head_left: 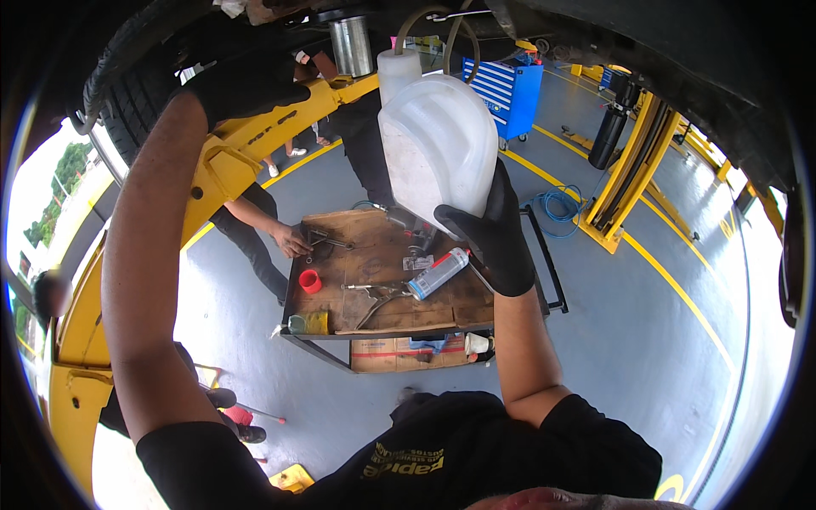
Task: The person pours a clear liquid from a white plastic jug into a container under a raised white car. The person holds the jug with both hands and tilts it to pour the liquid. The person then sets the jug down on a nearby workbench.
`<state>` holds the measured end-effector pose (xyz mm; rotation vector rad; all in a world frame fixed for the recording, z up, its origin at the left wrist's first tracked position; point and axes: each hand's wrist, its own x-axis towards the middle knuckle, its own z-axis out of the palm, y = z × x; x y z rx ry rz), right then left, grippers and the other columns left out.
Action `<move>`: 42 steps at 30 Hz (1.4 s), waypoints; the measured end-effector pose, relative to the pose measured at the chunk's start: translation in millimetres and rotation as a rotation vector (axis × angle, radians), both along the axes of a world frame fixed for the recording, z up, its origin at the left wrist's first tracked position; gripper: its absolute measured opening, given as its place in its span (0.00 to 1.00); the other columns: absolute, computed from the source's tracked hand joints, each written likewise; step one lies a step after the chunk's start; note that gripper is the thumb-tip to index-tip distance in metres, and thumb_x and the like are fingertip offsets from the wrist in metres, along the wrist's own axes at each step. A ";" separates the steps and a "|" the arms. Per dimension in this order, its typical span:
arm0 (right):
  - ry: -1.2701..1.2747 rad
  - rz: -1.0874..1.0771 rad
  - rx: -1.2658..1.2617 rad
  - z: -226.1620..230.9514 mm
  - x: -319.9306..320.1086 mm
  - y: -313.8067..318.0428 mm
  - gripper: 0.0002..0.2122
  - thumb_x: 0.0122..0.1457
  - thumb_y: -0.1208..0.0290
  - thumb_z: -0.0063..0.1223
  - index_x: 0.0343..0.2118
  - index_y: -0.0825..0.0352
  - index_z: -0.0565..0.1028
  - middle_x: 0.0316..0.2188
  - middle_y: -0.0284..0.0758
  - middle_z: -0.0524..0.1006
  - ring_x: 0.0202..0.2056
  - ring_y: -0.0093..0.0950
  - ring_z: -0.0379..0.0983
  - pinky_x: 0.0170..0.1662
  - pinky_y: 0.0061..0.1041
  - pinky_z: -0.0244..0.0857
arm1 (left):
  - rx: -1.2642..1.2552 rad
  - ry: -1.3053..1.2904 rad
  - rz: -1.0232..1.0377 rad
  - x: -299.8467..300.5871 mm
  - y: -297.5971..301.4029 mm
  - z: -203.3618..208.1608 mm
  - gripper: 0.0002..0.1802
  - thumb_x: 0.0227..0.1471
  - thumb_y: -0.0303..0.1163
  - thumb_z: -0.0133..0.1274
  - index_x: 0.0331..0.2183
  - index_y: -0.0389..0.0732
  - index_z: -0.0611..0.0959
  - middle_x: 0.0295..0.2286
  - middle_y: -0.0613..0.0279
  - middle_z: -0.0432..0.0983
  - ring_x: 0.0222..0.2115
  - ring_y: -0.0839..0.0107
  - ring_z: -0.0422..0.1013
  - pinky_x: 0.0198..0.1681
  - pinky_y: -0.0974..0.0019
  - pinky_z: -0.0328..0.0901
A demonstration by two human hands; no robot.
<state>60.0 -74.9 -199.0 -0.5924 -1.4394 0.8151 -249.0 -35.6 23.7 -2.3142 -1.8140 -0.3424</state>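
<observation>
A translucent white plastic reservoir tank [438,140] with a narrow neck is raised under the vehicle, in the upper middle. My right hand [497,238], in a black glove, grips its lower right side, with the thumb across the front. Flexible hoses [450,42] loop at the tank's top; where they join is unclear. My left hand [242,87], also black-gloved, is raised at the upper left, close to the yellow lift arm [255,136] and the dark underbody. Its fingers blend into the dark parts, so their pose is unclear.
Below is a cart [374,319] carrying a spray can [439,272], locking pliers [374,297] and a red cup-like piece [310,281]. A co-worker's hand [293,242] touches tools there. A blue tool cabinet [507,98], yellow lift post [625,178] and coiled blue hose [558,204] stand beyond.
</observation>
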 end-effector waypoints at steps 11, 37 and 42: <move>-0.022 -0.015 0.025 -0.5 1.5 -3.6 0.44 0.46 0.69 0.76 0.66 0.66 0.62 0.59 0.43 0.71 0.60 0.36 0.68 0.63 0.38 0.64 | -0.023 0.164 0.062 6.7 -0.2 3.7 0.26 0.56 0.52 0.60 0.47 0.42 0.82 0.41 0.54 0.79 0.34 0.69 0.78 0.38 0.65 0.71; 0.013 -0.086 0.014 -2.1 5.1 -10.9 0.42 0.43 0.70 0.74 0.63 0.68 0.65 0.54 0.42 0.75 0.54 0.33 0.73 0.56 0.34 0.69 | -0.050 0.059 0.095 18.0 -20.5 8.5 0.26 0.57 0.53 0.60 0.48 0.43 0.83 0.39 0.52 0.82 0.36 0.68 0.80 0.40 0.64 0.71; -0.098 -0.149 -0.003 5.3 2.1 -12.1 0.42 0.41 0.71 0.75 0.62 0.69 0.66 0.52 0.40 0.76 0.52 0.31 0.74 0.54 0.32 0.72 | -0.101 0.412 -0.196 -25.8 25.8 9.4 0.35 0.57 0.53 0.60 0.59 0.44 0.76 0.45 0.52 0.80 0.47 0.56 0.75 0.54 0.54 0.68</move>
